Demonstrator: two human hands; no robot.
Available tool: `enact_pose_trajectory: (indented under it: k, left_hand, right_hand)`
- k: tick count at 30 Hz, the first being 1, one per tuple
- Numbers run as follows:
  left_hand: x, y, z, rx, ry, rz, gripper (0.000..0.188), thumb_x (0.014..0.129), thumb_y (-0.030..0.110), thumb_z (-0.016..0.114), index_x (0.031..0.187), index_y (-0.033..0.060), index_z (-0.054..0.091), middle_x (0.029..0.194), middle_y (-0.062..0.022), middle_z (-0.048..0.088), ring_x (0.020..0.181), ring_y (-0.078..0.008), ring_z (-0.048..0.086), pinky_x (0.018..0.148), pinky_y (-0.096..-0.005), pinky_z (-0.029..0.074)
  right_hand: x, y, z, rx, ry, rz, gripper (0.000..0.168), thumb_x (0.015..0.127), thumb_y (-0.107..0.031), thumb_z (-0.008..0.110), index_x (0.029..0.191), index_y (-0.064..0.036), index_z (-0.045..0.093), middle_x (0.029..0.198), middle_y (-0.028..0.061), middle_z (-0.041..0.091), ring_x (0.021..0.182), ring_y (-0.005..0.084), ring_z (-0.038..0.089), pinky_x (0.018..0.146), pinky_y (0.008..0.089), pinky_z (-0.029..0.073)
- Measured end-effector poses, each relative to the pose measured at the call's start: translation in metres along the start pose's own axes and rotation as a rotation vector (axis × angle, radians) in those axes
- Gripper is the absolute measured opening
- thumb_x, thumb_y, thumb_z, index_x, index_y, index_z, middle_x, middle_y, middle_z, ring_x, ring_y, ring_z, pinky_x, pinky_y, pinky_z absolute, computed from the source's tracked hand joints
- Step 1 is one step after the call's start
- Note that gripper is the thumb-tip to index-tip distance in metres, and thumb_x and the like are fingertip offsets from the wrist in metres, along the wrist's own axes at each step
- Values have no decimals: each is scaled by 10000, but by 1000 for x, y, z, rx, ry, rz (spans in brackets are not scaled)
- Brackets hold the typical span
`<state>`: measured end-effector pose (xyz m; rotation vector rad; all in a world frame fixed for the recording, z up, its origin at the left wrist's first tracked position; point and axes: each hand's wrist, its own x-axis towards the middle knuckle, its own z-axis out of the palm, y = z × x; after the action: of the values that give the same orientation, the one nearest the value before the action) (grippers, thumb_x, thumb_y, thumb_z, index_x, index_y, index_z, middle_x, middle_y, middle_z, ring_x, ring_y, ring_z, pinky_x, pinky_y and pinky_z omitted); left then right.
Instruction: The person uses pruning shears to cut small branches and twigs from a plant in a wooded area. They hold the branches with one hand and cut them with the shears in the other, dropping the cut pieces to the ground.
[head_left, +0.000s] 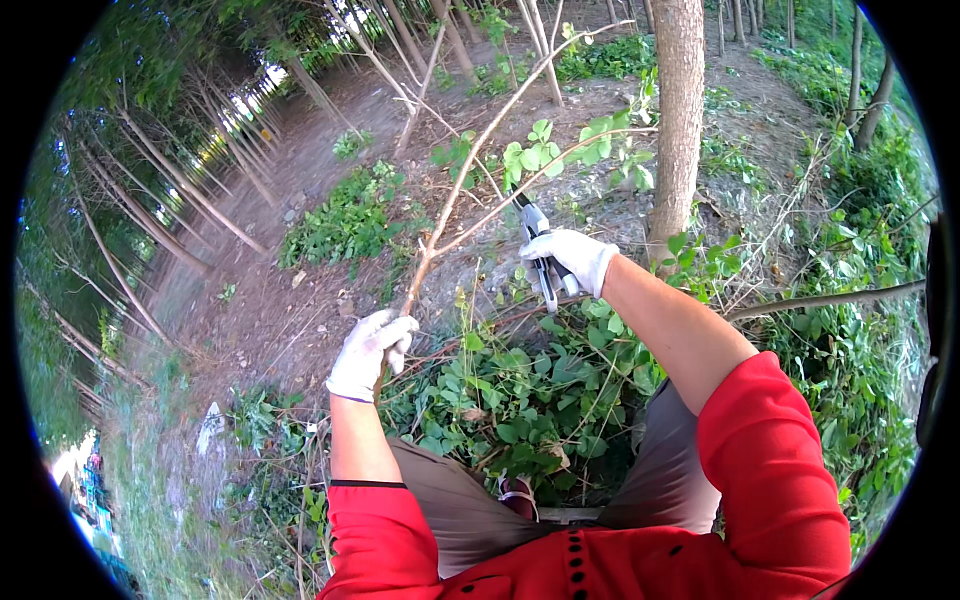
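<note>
A forked, mostly bare branch (448, 206) slants up from my left hand (373, 352), whose white-gloved fingers are closed around its lower end. My right hand (570, 260), also in a white glove, holds a cutting tool, probably pruning shears or a cordless pruner (534, 223), with grey and black parts. The tool's dark tip lies near the thinner right arm of the fork, beside some light green leaves (536, 154); whether it touches the wood I cannot tell. The glove hides part of the handles.
An upright tree trunk (677, 120) stands just beyond my right hand. Leafy low plants (525, 390) cover the ground between my knees. A bare stem (825, 300) reaches in from the right. Slim trees (165, 180) rise at the left and back. Something white (211, 429) lies at the lower left.
</note>
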<state>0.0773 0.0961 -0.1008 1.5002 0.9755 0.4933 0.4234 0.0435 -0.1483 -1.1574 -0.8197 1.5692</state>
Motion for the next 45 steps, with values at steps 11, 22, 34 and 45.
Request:
enact_pose_trajectory:
  k: [11,22,34,45]
  left_hand:
    - [31,18,24,130,149,214,445,885,333,664,1162,-4,581,913,-15,613,817,-113,600,778,-289,488]
    - [45,-1,10,151,283,104,114,908,169,588,851,71,584,619,29,533,425,-34,407,360,-214,286]
    - [7,-42,-43,336,257,62,142,894,209,584,877,73,620,672,-12,625,449,-35,418,399,-208,303]
    - [-7,-41,-45,174,217,10,117,920,194,576,890,84,604,666,-4,593,423,-25,389,381,-191,289]
  right_hand:
    - [-14,10,50,-333,-32,-103,281,796,-175,694,999,-51,544,755,32,572,623,116,531,581,288,457]
    - [-22,13,71,-591,-78,11,374,778,-232,670,1043,-15,520,706,34,471,483,145,467,332,310,329]
    - [-32,4,4,-488,149,55,222,791,-238,680,865,-47,594,684,44,572,557,132,518,495,306,411]
    - [-12,11,-63,-569,227,77,301,803,-338,664,811,-40,626,698,61,582,578,173,522,525,354,411]
